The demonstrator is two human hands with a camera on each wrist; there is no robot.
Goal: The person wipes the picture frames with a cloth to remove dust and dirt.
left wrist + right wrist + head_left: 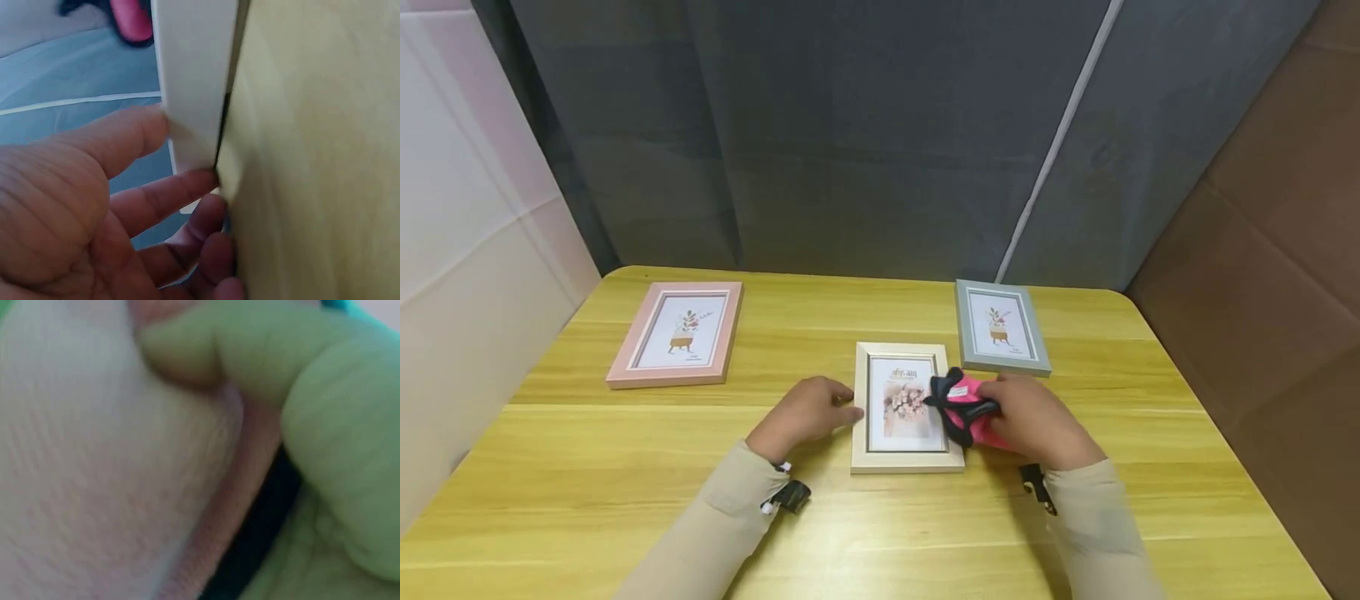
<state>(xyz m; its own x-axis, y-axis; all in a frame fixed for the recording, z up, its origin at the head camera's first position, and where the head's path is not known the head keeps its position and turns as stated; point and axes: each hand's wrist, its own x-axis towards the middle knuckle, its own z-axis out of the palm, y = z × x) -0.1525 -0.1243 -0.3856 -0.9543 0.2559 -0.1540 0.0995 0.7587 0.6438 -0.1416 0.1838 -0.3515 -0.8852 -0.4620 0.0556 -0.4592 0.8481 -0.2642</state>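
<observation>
A cream picture frame [908, 462] with a blossom print lies face up on the wooden table. My left hand [808, 412] is at its left side; in the left wrist view, the thumb [134, 134] and forefinger touch the outer edge of the frame [194, 69]. My right hand [1037, 421] grips a pink cloth item with black trim [964, 408], which covers part of the frame's right border. In the right wrist view, the thumb presses on the fuzzy pink fabric [125, 475], blurred and close up; its exact kind cannot be told.
A pink picture frame [625, 367] lies at the back left of the table [587, 467]. A grey-blue picture frame [1037, 333] lies at the back right, close to my right hand. Behind the table hangs a dark curtain [865, 142].
</observation>
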